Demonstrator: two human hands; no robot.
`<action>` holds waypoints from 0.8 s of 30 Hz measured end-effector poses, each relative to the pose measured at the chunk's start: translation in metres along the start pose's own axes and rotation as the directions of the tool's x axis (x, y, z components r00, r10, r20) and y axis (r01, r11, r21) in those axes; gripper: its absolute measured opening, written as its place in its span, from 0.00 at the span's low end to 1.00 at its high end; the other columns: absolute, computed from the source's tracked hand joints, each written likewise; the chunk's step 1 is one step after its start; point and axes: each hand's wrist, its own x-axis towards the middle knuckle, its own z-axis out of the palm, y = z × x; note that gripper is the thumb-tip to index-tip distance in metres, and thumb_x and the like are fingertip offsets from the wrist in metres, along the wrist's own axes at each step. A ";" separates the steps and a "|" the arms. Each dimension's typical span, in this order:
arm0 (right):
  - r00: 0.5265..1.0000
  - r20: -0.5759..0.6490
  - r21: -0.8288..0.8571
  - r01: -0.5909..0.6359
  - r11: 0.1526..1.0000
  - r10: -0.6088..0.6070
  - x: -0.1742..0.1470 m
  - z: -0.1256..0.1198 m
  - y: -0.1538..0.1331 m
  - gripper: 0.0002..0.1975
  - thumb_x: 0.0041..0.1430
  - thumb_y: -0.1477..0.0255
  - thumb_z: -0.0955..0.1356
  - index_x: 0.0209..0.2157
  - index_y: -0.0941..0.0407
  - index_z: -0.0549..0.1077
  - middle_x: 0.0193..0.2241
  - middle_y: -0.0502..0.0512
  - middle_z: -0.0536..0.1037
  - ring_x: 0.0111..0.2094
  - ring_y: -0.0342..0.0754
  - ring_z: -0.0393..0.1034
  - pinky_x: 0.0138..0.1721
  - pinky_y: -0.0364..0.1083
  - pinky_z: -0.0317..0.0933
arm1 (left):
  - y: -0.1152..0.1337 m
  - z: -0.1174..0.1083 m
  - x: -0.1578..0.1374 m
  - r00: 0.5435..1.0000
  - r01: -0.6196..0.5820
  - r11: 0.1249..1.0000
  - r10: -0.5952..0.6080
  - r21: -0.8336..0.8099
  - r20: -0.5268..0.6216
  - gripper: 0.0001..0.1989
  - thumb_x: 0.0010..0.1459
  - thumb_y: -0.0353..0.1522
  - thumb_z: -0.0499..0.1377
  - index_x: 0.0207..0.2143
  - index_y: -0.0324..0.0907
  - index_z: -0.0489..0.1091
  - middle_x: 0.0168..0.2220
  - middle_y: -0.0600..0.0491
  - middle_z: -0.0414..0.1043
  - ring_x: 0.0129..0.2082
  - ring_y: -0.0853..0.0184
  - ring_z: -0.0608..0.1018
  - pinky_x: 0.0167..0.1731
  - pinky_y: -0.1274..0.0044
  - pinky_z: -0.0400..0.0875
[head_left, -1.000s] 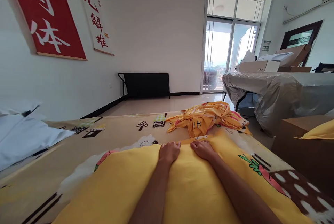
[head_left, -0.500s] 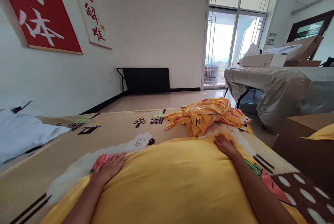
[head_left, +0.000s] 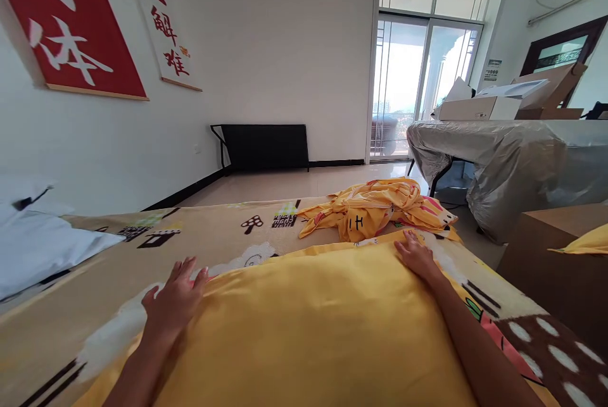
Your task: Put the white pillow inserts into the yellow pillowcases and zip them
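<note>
A plump yellow pillow lies in front of me on a beige patterned blanket. At its far left corner is my left hand, fingers spread, its inner edge against the pillow's side. My right hand rests on the far right corner with the fingers stretched out, some of them over the edge. Just beyond the pillow lies a crumpled orange-yellow printed cloth. Part of a printed yellow cloth shows along the pillow's right side.
To the left is a white pillow. A brown box stands at the right with a yellow cloth corner over it. Behind it, a plastic-covered table carries open boxes. A black folded frame leans by the far wall.
My left hand has lifted and moved left, its fingers now spread more. My right hand has shifted slightly right and away from me at the corner. The pillow's far edge sits a little higher.
</note>
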 end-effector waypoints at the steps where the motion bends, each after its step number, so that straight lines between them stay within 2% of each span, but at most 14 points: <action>1: 0.997 0.004 0.035 0.081 0.996 -0.081 -0.013 -0.009 -0.014 0.30 0.65 0.60 0.51 0.64 0.58 0.49 0.65 0.58 0.48 0.65 0.49 0.43 0.62 0.53 0.43 | 0.018 -0.015 -0.007 0.999 -0.034 0.998 0.034 -0.046 0.009 0.29 0.62 0.41 0.38 0.59 0.33 0.56 0.63 0.40 0.53 0.63 0.55 0.57 0.59 0.56 0.53; 2: 0.977 0.006 0.106 0.211 0.972 -0.213 -0.029 -0.017 -0.030 0.30 0.65 0.58 0.51 0.64 0.57 0.51 0.65 0.57 0.50 0.65 0.49 0.44 0.62 0.52 0.42 | 0.038 -0.028 -0.017 0.993 -0.100 0.990 0.105 -0.094 0.046 0.28 0.62 0.41 0.40 0.60 0.35 0.57 0.63 0.43 0.54 0.63 0.56 0.59 0.60 0.58 0.54; 3: 0.937 -0.020 0.173 0.347 0.922 -0.349 -0.048 -0.022 -0.046 0.30 0.65 0.57 0.52 0.64 0.56 0.51 0.65 0.56 0.50 0.65 0.49 0.44 0.62 0.52 0.41 | 0.058 -0.038 -0.029 0.977 -0.184 0.970 0.198 -0.157 0.078 0.28 0.61 0.41 0.42 0.60 0.38 0.57 0.63 0.46 0.55 0.62 0.58 0.60 0.60 0.63 0.55; 5: 0.808 -0.038 0.260 0.576 0.775 -0.588 -0.086 -0.025 -0.077 0.31 0.64 0.54 0.54 0.64 0.53 0.50 0.65 0.53 0.50 0.65 0.48 0.41 0.63 0.52 0.39 | 0.095 -0.047 -0.061 0.908 -0.374 0.894 0.407 -0.247 0.098 0.28 0.63 0.42 0.39 0.63 0.44 0.52 0.64 0.54 0.53 0.63 0.63 0.58 0.60 0.68 0.56; 6: 0.740 -0.020 0.286 0.649 0.705 -0.672 -0.103 -0.022 -0.089 0.31 0.64 0.54 0.54 0.64 0.52 0.50 0.65 0.52 0.50 0.65 0.48 0.42 0.64 0.52 0.39 | 0.111 -0.045 -0.076 0.853 -0.467 0.843 0.509 -0.267 0.116 0.28 0.63 0.42 0.38 0.63 0.46 0.51 0.64 0.56 0.51 0.64 0.65 0.56 0.61 0.69 0.55; 7: 0.678 0.007 0.294 0.701 0.650 -0.735 -0.116 -0.017 -0.098 0.30 0.64 0.55 0.54 0.64 0.51 0.50 0.65 0.51 0.51 0.65 0.47 0.42 0.64 0.52 0.38 | 0.124 -0.040 -0.090 0.775 -0.554 0.784 0.609 -0.280 0.169 0.27 0.64 0.42 0.38 0.63 0.48 0.50 0.65 0.57 0.50 0.64 0.66 0.55 0.62 0.69 0.54; 8: 0.635 0.042 0.293 0.731 0.617 -0.772 -0.124 -0.010 -0.104 0.29 0.65 0.56 0.54 0.64 0.50 0.50 0.64 0.51 0.52 0.65 0.47 0.43 0.64 0.53 0.38 | 0.133 -0.031 -0.102 0.713 -0.602 0.744 0.664 -0.288 0.225 0.26 0.64 0.42 0.38 0.63 0.48 0.50 0.65 0.57 0.50 0.64 0.67 0.55 0.62 0.69 0.52; 9: 0.609 0.080 0.284 0.745 0.604 -0.789 -0.128 -0.003 -0.106 0.28 0.65 0.56 0.54 0.64 0.49 0.51 0.64 0.51 0.52 0.65 0.48 0.43 0.64 0.54 0.37 | 0.139 -0.021 -0.109 0.676 -0.623 0.727 0.686 -0.288 0.269 0.26 0.65 0.42 0.38 0.63 0.48 0.50 0.65 0.56 0.50 0.64 0.67 0.55 0.62 0.68 0.51; 10: 0.603 0.116 0.268 0.746 0.610 -0.789 -0.126 0.004 -0.106 0.28 0.65 0.56 0.54 0.64 0.49 0.52 0.64 0.51 0.52 0.65 0.48 0.43 0.64 0.56 0.36 | 0.142 -0.010 -0.113 0.653 -0.631 0.722 0.692 -0.284 0.308 0.26 0.65 0.42 0.38 0.63 0.48 0.51 0.65 0.56 0.50 0.64 0.67 0.55 0.63 0.67 0.50; 12: 0.638 0.166 0.231 0.716 0.659 -0.752 -0.114 0.015 -0.101 0.27 0.65 0.55 0.54 0.63 0.48 0.54 0.64 0.52 0.51 0.65 0.49 0.41 0.63 0.57 0.36 | 0.139 0.008 -0.110 0.663 -0.610 0.750 0.660 -0.257 0.352 0.26 0.64 0.44 0.38 0.63 0.48 0.51 0.65 0.55 0.49 0.64 0.66 0.54 0.63 0.65 0.48; 16: 0.743 0.192 0.185 0.613 0.768 -0.641 -0.075 0.027 -0.077 0.30 0.65 0.53 0.51 0.64 0.49 0.52 0.65 0.53 0.48 0.66 0.47 0.39 0.63 0.55 0.34 | 0.114 0.024 -0.082 0.763 -0.513 0.842 0.535 -0.165 0.362 0.27 0.64 0.45 0.38 0.62 0.50 0.53 0.65 0.55 0.47 0.65 0.65 0.52 0.63 0.62 0.46; 18: 0.790 0.208 0.167 0.552 0.817 -0.577 -0.058 0.030 -0.063 0.30 0.65 0.53 0.50 0.64 0.50 0.52 0.65 0.52 0.49 0.66 0.47 0.40 0.63 0.54 0.34 | 0.097 0.028 -0.068 0.813 -0.441 0.887 0.459 -0.136 0.360 0.28 0.63 0.45 0.38 0.62 0.49 0.54 0.65 0.54 0.48 0.65 0.64 0.53 0.63 0.63 0.46; 21: 0.855 0.211 0.136 0.454 0.880 -0.474 -0.036 0.036 -0.038 0.30 0.65 0.54 0.49 0.63 0.51 0.55 0.64 0.51 0.54 0.65 0.47 0.43 0.62 0.53 0.36 | 0.069 0.032 -0.053 0.854 -0.330 0.935 0.355 -0.131 0.381 0.30 0.62 0.46 0.37 0.62 0.46 0.55 0.64 0.54 0.51 0.65 0.63 0.53 0.63 0.65 0.47; 24: 0.883 0.213 0.125 0.400 0.908 -0.418 -0.018 0.041 -0.012 0.29 0.65 0.56 0.48 0.59 0.52 0.62 0.61 0.52 0.60 0.62 0.47 0.51 0.61 0.51 0.41 | 0.033 0.035 -0.045 0.878 -0.229 0.967 0.255 -0.113 0.406 0.30 0.62 0.44 0.36 0.61 0.43 0.58 0.62 0.53 0.56 0.63 0.63 0.58 0.61 0.67 0.52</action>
